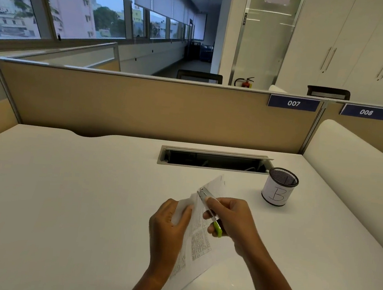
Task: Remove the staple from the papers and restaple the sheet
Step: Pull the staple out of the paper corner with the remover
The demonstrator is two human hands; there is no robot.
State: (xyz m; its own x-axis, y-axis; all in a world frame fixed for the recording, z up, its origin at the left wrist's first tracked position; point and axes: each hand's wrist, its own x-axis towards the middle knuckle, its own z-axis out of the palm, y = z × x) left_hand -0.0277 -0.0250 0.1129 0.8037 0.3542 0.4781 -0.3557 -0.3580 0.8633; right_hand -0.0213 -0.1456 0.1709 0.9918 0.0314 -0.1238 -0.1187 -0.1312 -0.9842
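Printed white papers [199, 242] are held above the white desk [74, 191], tilted with their top corner pointing away from me. My left hand [168, 227] grips their left edge, thumb on top. My right hand [229, 222] is closed around a small stapler [209, 209] with a green rear end and a metal nose. The metal nose rests against the upper part of the papers. No staple can be made out at this size.
A black mesh pen cup [279, 187] with a paper label marked "B" stands at the right. An open cable slot [215, 160] lies behind the papers. A tan partition [142, 106] borders the desk's far edge, and a white divider [353, 169] rises on the right.
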